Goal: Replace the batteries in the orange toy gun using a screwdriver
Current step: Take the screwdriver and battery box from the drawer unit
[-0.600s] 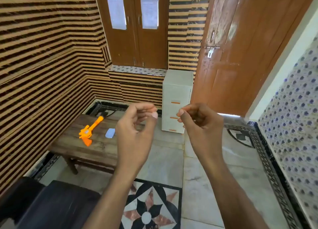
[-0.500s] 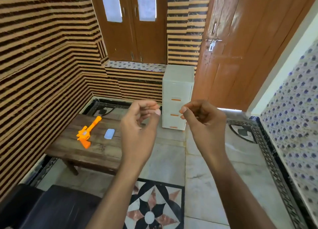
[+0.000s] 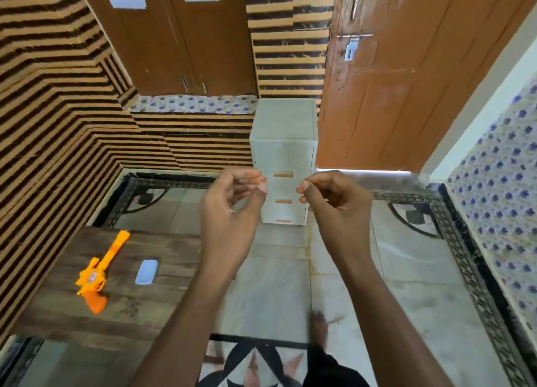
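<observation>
Orange toy gun point(image 3: 100, 273) lies flat on a dark wooden table point(image 3: 58, 314) at the lower left, barrel pointing away from the person and grip toward the near edge. It lies apart from both hands. Just to its right on the tabletop sits a small pale blue rectangular object point(image 3: 147, 272); it is too blurred to identify and may be a case or a lid.

Both bare forearms rise from the bottom edge into the middle of the view, well above the floor. The left hand point(image 3: 229, 209) has its fingers curled in toward the thumb, and nothing shows inside them. The right hand point(image 3: 334, 209) mirrors it, fingers curled, thumb tip up, also with nothing showing in its grasp. The 2 hands are near each other but not touching. The left forearm hides the table's right end.

Behind the hands stands a white plastic drawer unit point(image 3: 283, 142) with 3 orange handles, partly covered by the fingertips. To its right is a brown wooden door point(image 3: 386, 96) with a metal latch. Brown shutters point(image 3: 180, 38) are cut off at the top. A brown and black striped wall point(image 3: 43, 125) fills the left, and blue flowered tiles point(image 3: 499, 197) the right. A bare foot point(image 3: 319, 325) stands on the pale marble floor point(image 3: 276, 285).
</observation>
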Demonstrator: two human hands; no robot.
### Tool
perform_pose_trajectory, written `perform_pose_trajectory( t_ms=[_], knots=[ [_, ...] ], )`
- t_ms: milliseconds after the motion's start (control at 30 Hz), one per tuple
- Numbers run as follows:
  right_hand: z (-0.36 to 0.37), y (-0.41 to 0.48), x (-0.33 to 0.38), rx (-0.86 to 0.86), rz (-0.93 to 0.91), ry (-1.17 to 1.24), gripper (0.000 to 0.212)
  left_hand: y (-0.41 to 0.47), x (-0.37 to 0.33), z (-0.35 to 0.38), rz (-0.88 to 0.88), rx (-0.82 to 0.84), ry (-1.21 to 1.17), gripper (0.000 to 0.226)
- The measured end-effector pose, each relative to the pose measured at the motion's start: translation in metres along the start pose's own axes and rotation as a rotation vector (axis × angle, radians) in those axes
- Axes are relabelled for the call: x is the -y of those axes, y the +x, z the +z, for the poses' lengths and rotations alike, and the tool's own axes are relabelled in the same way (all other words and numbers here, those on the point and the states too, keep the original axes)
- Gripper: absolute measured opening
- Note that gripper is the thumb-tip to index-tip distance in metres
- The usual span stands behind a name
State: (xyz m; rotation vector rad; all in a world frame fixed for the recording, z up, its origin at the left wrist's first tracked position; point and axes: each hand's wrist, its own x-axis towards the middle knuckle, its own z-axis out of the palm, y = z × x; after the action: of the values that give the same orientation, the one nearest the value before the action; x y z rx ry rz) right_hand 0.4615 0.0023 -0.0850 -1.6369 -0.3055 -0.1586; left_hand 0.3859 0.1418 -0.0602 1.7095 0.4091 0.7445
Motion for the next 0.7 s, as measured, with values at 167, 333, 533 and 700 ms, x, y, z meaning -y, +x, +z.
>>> perform_pose_trajectory(
  t_ms=[167,333,533,700],
  knots=[
    [0.009,0.116,-0.044,0.104,0.036,0.001,0.012,0.091,0.026,0.068,-0.027,-0.013,0.055,0.013],
    [0.033,0.213,-0.095,0.182,0.086,-0.021,0.011,0.178,0.062,0.121,-0.067,-0.006,0.133,0.015],
    [0.079,0.289,-0.178,0.273,0.210,-0.135,0.008,0.273,0.155,0.150,-0.174,0.056,0.337,0.012],
    [0.130,0.328,-0.252,0.432,0.396,-0.402,0.011,0.358,0.236,0.154,-0.215,0.199,0.520,0.022]
  ],
)
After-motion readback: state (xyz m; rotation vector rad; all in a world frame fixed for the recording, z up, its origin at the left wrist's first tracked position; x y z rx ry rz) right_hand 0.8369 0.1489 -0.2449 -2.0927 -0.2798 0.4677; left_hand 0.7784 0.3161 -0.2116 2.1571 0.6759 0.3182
